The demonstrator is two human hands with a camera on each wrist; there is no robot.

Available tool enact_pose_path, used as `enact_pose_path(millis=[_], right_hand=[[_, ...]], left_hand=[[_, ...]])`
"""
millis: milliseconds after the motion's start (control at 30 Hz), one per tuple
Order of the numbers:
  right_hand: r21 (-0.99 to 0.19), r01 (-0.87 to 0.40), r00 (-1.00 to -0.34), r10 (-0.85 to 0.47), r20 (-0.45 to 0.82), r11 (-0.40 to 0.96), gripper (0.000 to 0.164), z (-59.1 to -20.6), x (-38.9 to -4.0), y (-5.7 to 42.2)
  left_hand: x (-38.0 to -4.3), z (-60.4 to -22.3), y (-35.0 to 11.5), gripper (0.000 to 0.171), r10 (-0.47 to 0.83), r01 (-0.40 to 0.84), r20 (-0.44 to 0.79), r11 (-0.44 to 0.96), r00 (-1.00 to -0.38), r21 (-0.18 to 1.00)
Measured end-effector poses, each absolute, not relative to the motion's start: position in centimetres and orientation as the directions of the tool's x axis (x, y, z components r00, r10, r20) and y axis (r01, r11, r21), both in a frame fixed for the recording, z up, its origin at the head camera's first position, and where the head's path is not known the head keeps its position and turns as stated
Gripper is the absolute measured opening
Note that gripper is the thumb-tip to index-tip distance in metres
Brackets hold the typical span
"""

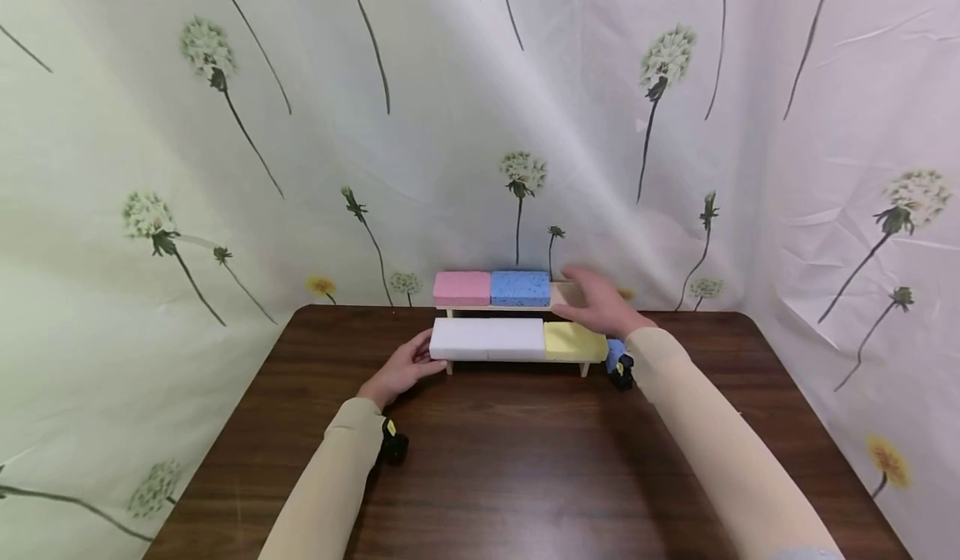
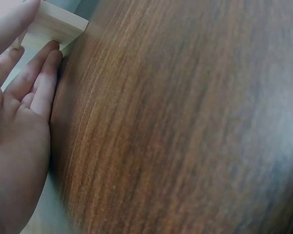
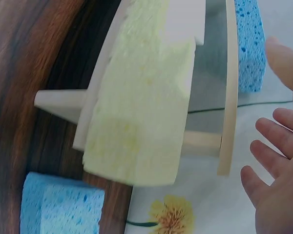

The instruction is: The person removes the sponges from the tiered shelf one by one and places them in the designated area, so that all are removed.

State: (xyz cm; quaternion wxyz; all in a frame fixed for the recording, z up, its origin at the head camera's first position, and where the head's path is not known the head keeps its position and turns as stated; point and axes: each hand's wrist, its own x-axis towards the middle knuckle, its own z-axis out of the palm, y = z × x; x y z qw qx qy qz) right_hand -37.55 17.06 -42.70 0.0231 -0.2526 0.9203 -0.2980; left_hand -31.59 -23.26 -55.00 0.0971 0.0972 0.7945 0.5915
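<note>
A small two-tier wooden rack (image 1: 517, 362) stands at the table's back edge. On its upper tier sit a pink sponge (image 1: 462, 288) and a speckled blue sponge (image 1: 520, 288). Two white sponges (image 1: 487, 338) and a yellow sponge (image 1: 575, 340) lie along the lower tier. My left hand (image 1: 405, 370) holds the rack's lower left end, thumb in front and fingers beside a wooden leg (image 2: 56, 24). Over the bare right end of the upper tier, my right hand (image 1: 600, 302) is spread with nothing in it; its fingers (image 3: 278, 136) are apart from the blue sponge.
Another blue sponge (image 3: 63, 207) lies on the table to the right of the rack, partly hidden by my right wrist in the head view. Behind the dark wood table (image 1: 540, 460) hangs a white curtain (image 1: 450, 127) printed with dandelions.
</note>
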Motion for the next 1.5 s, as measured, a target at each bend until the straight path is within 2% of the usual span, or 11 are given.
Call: enact_pose_path(millis=[433,1000,1500], right_hand=[[-0.54,-0.44,-0.871,-0.487,0.063,0.718,0.088,-42.9,-38.6,14.7],[-0.525,-0.379,-0.902,-0.43,0.027,0.762,0.086,-43.2,-39.1,12.5],[-0.577,-0.369,-0.916,-0.392,0.091,0.728,0.081,-43.6,-39.1,13.1]], left_hand=[[-31.6,-55.0,-23.3,0.079,0.268,0.05,-0.033,0.296,-0.963,0.954],[-31.9,-55.6,-23.4,0.082,0.262,0.042,-0.032,0.271,-0.965,0.962],[-31.8,-55.5,-23.5,0.08,0.265,0.049,-0.025,0.268,-0.964,0.962]])
